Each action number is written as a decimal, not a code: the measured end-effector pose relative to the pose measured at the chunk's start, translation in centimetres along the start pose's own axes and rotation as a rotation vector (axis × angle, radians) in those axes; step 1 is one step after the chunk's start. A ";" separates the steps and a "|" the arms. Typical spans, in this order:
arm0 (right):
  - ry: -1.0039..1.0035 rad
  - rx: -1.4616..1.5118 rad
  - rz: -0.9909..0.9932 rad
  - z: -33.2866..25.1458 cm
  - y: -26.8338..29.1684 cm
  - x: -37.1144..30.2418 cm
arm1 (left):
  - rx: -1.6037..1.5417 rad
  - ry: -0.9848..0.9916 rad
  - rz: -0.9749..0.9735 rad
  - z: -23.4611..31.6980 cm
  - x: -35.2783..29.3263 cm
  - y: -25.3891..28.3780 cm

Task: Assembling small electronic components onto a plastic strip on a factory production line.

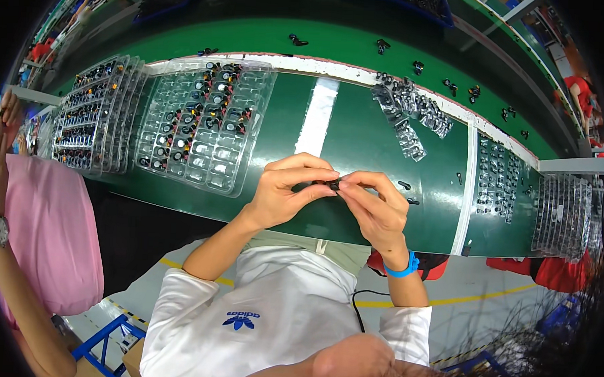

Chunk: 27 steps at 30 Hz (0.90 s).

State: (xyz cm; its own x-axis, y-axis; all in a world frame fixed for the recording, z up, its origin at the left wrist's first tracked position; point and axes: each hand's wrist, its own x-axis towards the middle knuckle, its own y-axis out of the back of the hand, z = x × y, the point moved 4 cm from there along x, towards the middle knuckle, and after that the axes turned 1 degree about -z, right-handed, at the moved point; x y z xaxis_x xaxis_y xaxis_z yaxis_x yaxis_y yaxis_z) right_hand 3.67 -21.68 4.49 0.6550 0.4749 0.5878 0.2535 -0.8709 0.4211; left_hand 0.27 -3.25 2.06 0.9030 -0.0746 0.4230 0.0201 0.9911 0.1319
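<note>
Factory: long green workbench (286, 120), clear parts trays (220, 167).

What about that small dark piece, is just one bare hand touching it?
No, the bare left hand and bare right hand both have fingers on the small dark piece above the smooth green tabletop.

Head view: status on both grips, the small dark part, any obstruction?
Left grip and right grip: both pinching. Small dark part: held between both, partly hidden. Nothing visibly blocking; two loose dark pieces lie beside right grip.
</note>
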 end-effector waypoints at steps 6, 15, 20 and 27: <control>0.050 -0.080 0.006 -0.6 0.1 0.1 | -0.078 0.004 0.037 0.0 -0.1 -0.1; -0.176 0.127 -0.046 -0.3 0.3 0.6 | 0.067 -0.167 0.020 1.0 0.2 -0.3; -0.288 0.249 -0.050 0.3 0.7 0.1 | 0.050 -0.152 0.005 0.8 0.3 -0.5; -0.242 0.195 -0.069 -0.1 0.1 0.7 | 0.013 -0.083 0.032 0.1 0.1 -0.2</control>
State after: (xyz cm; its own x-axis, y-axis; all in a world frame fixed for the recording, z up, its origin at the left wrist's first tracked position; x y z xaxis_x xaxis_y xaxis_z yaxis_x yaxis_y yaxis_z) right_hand 4.08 -21.46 4.99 0.7762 0.5098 0.3711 0.4193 -0.8568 0.3000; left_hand 0.34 -3.42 2.20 0.8644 -0.0523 0.5000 -0.0145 0.9916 0.1287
